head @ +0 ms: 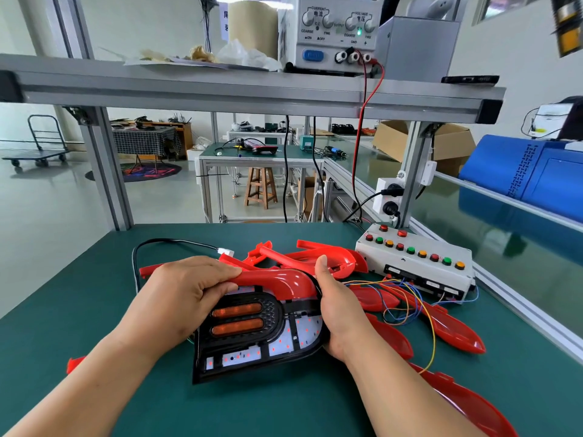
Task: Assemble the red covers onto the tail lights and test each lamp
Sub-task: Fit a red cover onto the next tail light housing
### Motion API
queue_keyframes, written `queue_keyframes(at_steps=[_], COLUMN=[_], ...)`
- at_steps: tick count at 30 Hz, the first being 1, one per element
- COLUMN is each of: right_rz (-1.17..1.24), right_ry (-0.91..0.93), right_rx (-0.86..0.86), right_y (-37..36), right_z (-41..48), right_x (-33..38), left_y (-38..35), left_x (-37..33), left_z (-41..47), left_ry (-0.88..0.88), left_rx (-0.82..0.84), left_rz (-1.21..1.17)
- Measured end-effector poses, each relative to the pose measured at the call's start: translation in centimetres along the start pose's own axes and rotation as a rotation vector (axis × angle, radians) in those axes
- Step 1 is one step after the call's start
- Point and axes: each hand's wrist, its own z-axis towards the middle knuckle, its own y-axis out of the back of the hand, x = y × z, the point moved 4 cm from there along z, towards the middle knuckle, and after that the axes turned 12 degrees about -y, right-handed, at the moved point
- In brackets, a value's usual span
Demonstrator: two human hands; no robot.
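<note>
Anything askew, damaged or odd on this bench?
Nothing damaged. The cover lies across only the tail light top, gripped by the left hand; the right hand holds the light. Heaped spare covers tangle with wires.

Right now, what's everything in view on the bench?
black tail light housing with orange lenses: one, black, green mat centre
curved red plastic cover: one, red, on housing's top
loose red plastic covers: several, red, behind and right
white button test box: one, white, right
thin coloured wires: bundle, mixed, beside box
black cable: one, black, left
white power supply: one, white, upper shelf
left hand: one, grips cover
right hand: one, grips housing's edge
</note>
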Motion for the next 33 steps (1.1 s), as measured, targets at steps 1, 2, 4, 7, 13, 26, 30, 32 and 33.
queue_keyframes(at_steps=[1, 2, 4, 7, 13, 26, 30, 32, 33], right_rz=[0.000, -0.001, -0.001, -0.010, -0.034, -0.055, -0.053, -0.051, -0.045], right_ry=[0.001, 0.003, 0.008, 0.011, 0.019, 0.167, 0.148, 0.151, 0.151], right_rx=[0.004, 0.007, 0.006, -0.001, 0.027, 0.191, 0.189, 0.190, 0.191], right_y=[0.0, 0.0, -0.1, -0.1, -0.1, -0.5, -0.7, -0.8, -0.8], right_z=[0.0, 0.0, -0.1, -0.3, -0.4, -0.6, -1.1, -1.1, -1.1], right_x=[0.0, 0.0, 0.1, 0.2, 0.3, 0.2, 0.4, 0.4, 0.3], left_y=[0.1, 0.3, 0.3, -0.2, -0.6, -0.9, -0.7, -0.7, -0.7], left_x=[0.1, 0.3, 0.4, 0.3, 0.4, 0.5, 1.1, 1.2, 1.2], left_z=[0.0, 0.0, 0.0, 0.1, 0.1, -0.2, -0.3, -0.3, -0.3], left_ry=[0.004, 0.005, -0.004, -0.017, 0.000, 0.040, 0.058, 0.066, 0.066], left_rx=[-0.008, -0.016, -0.022, -0.001, -0.003, 0.033, 0.079, 0.083, 0.075], left_rz=[-0.002, -0.006, -0.023, -0.042, -0.045, -0.012, -0.057, -0.067, -0.074])
